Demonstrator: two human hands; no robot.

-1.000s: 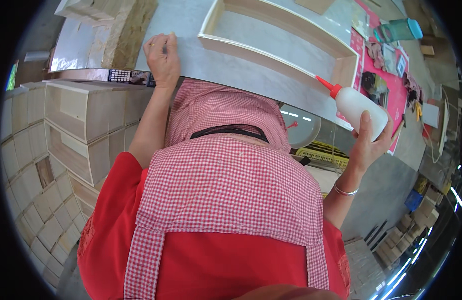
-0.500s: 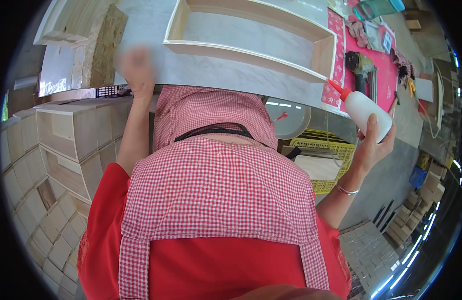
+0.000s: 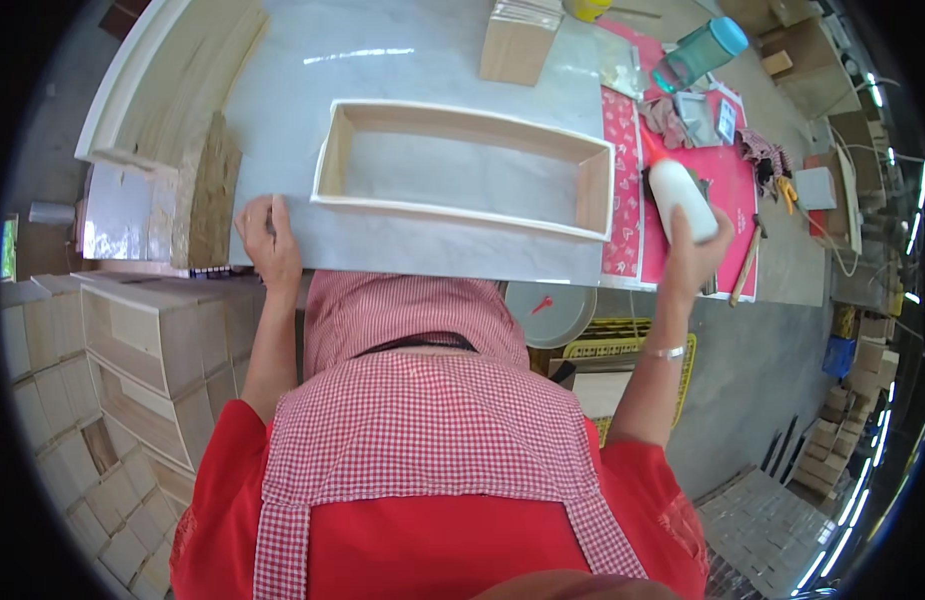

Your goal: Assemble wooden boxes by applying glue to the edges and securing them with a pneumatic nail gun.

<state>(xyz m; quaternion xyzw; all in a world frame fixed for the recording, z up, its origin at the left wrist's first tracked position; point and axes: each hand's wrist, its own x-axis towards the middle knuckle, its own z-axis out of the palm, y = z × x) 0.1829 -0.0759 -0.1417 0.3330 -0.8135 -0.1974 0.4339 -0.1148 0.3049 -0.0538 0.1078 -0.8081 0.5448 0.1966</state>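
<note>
My right hand [image 3: 694,250] grips a white glue bottle [image 3: 682,200] with a red nozzle, above the pink mat at the table's right. The nozzle tip points away from me and is blurred. My left hand [image 3: 272,245] is at the table's front edge, left of the frame, with curled fingers. Something small and dark shows among them, too little to name. Between my hands a long rectangular wooden frame [image 3: 462,217] lies on the table, its upper rim whitish. The tabletop shows through its inside.
The grey tabletop [image 3: 402,250] carries a wooden block stack [image 3: 522,45] at the back and pale wooden boards [image 3: 172,90] at left. On the pink mat [image 3: 722,180] lie a teal bottle [image 3: 700,55] and cloths. A yellow crate [image 3: 622,335] and a round pan [image 3: 572,320] sit below.
My right hand has carried the glue bottle away from the frame's right corner, over the pink mat. The view has shifted, so more of the table's far side shows. The frame seems unmoved.
</note>
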